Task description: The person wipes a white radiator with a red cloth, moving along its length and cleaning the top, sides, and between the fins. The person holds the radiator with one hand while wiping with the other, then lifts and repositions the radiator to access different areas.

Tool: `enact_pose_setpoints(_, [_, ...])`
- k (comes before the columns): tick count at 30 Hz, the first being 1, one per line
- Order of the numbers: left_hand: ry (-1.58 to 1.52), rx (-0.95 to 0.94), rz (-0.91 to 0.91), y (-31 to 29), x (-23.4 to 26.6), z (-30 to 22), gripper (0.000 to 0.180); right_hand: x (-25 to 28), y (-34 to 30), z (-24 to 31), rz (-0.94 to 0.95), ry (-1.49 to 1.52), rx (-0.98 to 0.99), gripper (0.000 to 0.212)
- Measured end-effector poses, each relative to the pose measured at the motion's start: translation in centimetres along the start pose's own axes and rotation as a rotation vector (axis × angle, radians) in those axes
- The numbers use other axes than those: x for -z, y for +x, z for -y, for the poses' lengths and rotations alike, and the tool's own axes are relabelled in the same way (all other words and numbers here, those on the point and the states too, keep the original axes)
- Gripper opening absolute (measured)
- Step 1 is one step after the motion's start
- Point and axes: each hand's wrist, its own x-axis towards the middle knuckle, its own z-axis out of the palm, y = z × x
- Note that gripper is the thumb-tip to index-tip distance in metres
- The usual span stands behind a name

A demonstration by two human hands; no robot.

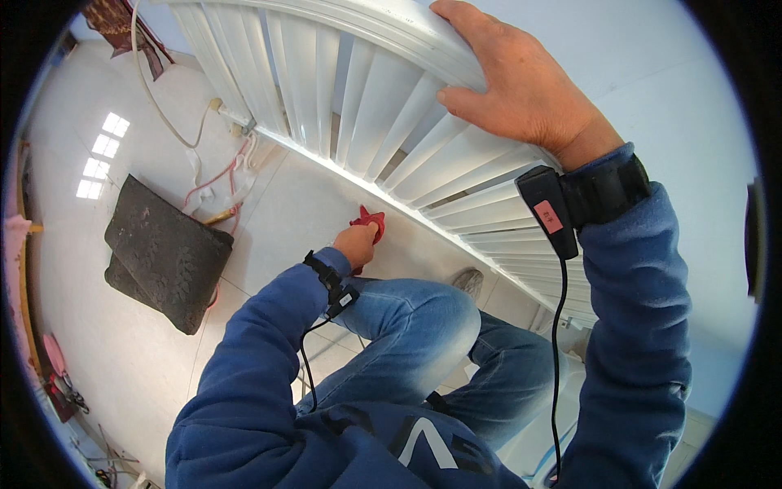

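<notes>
Head view: you are sitting or crouching low beside a white radiator (pixel 358 106) with slats, which is running slantwise from the upper left toward the lower right. Your left hand (pixel 356 247) is grasping a red cloth (pixel 372 218), and the fingers are closing around it, so that a bunched part is sticking out beyond them. This cloth is lying low, over the tiled floor (pixel 281 196) and near the bottom edge of the radiator; whether it is touching the tiles, I cannot tell. Your right hand (pixel 529 85) is resting on the top of the radiator, not clenched, with the thumb standing apart from the fingers. On each wrist you are wearing a strap with a black device: the left device (pixel 343 301) is sitting just above your jeans (pixel 407 314), while the right device (pixel 547 212) is showing a pink label and a black cable (pixel 557 334) is hanging down from it. A grey shoe (pixel 468 281) is showing between your knee and the radiator. To your left, a dark folded mat (pixel 167 257) is lying on the floor, and behind it some thin red and white hoses are running toward the end of the radiator. A pale hose (pixel 133 33) is curving down there also, and window light is reflecting on the tiles.
</notes>
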Motion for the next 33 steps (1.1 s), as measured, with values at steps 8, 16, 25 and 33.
enact_pose_setpoints(8, [0.134,-0.216,-0.047,2.6,2.2,-0.2,0.020,-0.3,0.1,-0.2,-0.034,0.017,0.020,0.066])
enact_pose_setpoints(16, [0.130,-0.257,0.129,6.9,5.5,-0.3,0.014,1.9,0.8,0.3,0.147,0.206,0.001,0.055])
enact_pose_setpoints(25, [0.153,-0.424,0.004,6.7,5.1,-3.1,0.015,0.4,0.1,-0.1,0.002,0.134,0.038,0.064])
enact_pose_setpoints(33, [-0.384,0.083,-0.012,2.3,7.5,4.4,0.017,1.8,1.1,1.4,0.114,0.263,-0.061,0.069])
